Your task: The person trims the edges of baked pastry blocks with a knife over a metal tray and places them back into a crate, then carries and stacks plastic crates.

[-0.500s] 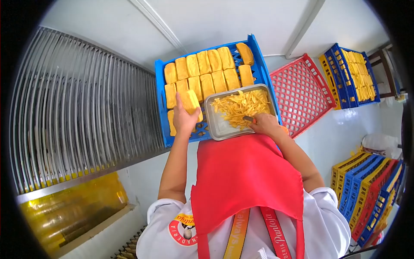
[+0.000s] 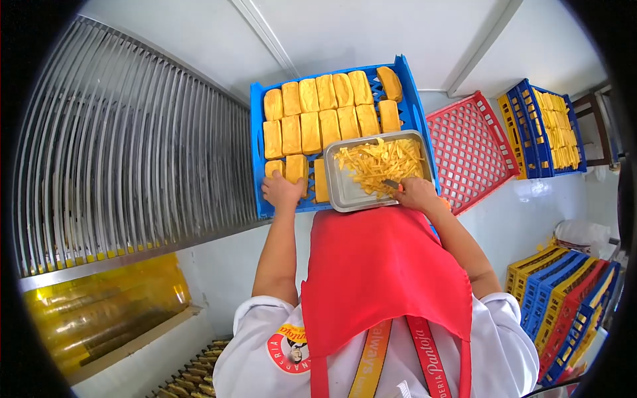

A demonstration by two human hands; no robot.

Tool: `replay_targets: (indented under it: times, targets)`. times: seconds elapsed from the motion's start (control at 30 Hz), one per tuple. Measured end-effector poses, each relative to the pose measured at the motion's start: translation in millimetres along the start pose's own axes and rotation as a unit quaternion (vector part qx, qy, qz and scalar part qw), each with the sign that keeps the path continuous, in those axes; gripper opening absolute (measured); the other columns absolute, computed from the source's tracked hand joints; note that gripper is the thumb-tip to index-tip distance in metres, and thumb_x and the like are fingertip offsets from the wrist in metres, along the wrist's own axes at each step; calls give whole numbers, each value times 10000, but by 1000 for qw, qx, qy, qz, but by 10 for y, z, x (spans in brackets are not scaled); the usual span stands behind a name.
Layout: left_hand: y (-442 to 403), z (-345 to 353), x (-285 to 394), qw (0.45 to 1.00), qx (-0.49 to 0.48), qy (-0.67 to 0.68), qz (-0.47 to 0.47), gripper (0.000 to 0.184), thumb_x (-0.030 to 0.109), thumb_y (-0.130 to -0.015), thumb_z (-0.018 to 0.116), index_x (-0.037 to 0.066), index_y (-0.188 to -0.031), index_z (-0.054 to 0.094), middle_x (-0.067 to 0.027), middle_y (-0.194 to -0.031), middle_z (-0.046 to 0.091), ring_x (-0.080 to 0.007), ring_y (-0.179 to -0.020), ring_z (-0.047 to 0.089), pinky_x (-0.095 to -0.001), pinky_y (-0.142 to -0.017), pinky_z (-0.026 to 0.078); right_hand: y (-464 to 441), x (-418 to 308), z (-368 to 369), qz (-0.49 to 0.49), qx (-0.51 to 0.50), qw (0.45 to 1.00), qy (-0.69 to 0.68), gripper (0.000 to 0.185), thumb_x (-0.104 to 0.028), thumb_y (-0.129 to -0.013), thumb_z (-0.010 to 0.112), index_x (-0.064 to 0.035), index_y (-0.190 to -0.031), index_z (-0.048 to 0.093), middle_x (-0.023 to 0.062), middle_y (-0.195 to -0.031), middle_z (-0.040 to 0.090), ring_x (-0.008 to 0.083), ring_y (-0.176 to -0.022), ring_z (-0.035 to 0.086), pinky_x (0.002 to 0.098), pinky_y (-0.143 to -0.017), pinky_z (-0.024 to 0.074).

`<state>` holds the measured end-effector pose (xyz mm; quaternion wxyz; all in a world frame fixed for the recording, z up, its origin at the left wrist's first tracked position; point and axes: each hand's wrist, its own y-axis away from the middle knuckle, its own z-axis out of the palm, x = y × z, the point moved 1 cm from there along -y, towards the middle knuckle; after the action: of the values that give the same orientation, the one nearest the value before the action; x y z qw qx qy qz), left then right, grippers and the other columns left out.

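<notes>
A blue crate (image 2: 257,152) holds rows of golden bread loaves (image 2: 310,132). My left hand (image 2: 281,192) is low at its front left corner, fingers and thumb around a loaf (image 2: 296,170) that stands in the front row. Beside it, another loaf (image 2: 273,166) is partly covered by my fingers. A metal tray (image 2: 340,192) rests over the crate's front right part, with thin strips of bread crust (image 2: 378,162) piled in it. My right hand (image 2: 418,194) is closed round the handle of a knife (image 2: 391,184), its blade over the strips.
On the left stands a wide rack of metal slats (image 2: 133,146). A red crate (image 2: 472,152) leans at the right, near a blue crate of sliced bread (image 2: 556,129). Several stacked crates (image 2: 554,292) stand lower right. A yellow translucent sheet (image 2: 113,312) is at lower left.
My left hand has lowered the loaf from above the crate into the front row. My right hand stays at the tray with the knife. The view has shifted slightly.
</notes>
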<state>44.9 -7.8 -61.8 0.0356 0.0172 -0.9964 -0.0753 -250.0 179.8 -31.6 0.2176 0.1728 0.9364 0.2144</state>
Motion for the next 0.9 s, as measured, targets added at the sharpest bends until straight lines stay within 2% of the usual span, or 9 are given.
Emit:
replay_targets:
  times: [0.07,0.3,0.4,0.5,0.57,0.6,0.67,0.8,0.9]
  targets:
    - [-98,15,-44,994,-92,20,-58,899,553,-633,757,125,-1347,420,-235,-1328,404,-397,-1221,416,-513,-954,395,-5,12,14,-1,7,1000,1,381,-418,-805,655,-58,-932,662,190,-965,674,352,-949,642,454,-813,504]
    - [-149,-148,284,989,-130,9,-70,1051,598,-627,750,228,-1480,260,-235,-1369,382,-402,-1288,354,-516,-1053,305,-6,36,98,3,34,999,-9,372,-409,-789,655,-50,-884,654,201,-916,670,366,-902,643,464,-781,499]
    - [-185,-3,305,988,-124,11,-95,1114,576,-616,768,268,-1502,167,-282,-1429,283,-431,-1347,275,-561,-1087,236,29,-19,41,16,22,1000,1,361,-406,-799,658,-59,-899,664,187,-929,676,357,-911,648,454,-789,508]
    - [-159,165,254,992,-102,-2,-71,1089,504,-636,782,258,-1510,182,-256,-1483,221,-430,-1388,209,-604,-1095,196,30,-31,45,12,30,999,-3,348,-401,-801,657,-66,-895,664,183,-928,677,356,-911,648,456,-787,507]
    - [-191,476,115,996,18,-61,65,1041,418,-642,798,218,-1499,241,-212,-1491,226,-424,-1405,181,-614,-1103,176,10,-11,76,16,31,999,1,349,-401,-801,658,-69,-908,665,182,-933,677,353,-917,648,455,-788,506]
    - [-160,480,89,996,16,-61,63,1041,418,-642,798,218,-1499,241,-212,-1491,226,-424,-1405,181,-614,-1103,176,9,-19,68,15,29,999,2,349,-401,-801,658,-69,-908,665,182,-933,677,353,-917,648,455,-788,506]
    - [-115,474,61,992,7,-31,125,940,323,-633,801,120,-1432,349,-178,-1463,287,-407,-1382,235,-582,-1089,230,11,-45,38,23,13,1000,-1,362,-408,-805,655,-69,-932,666,188,-951,677,354,-930,647,455,-798,504]
    - [-107,346,102,989,-55,-31,133,801,231,-634,784,60,-1326,419,-175,-1396,370,-378,-1330,316,-542,-1046,303,-15,-110,-43,39,-10,999,1,420,-462,-829,614,-65,-955,668,195,-971,676,357,-947,645,451,-811,502]
    - [-162,226,95,980,-23,197,-16,669,104,-636,759,38,-1219,437,-147,-1191,541,-323,-1154,500,-450,-978,393,-43,-81,-40,60,-4,998,-14,467,-497,-881,530,-59,-968,667,208,-996,672,370,-956,641,461,-830,495]
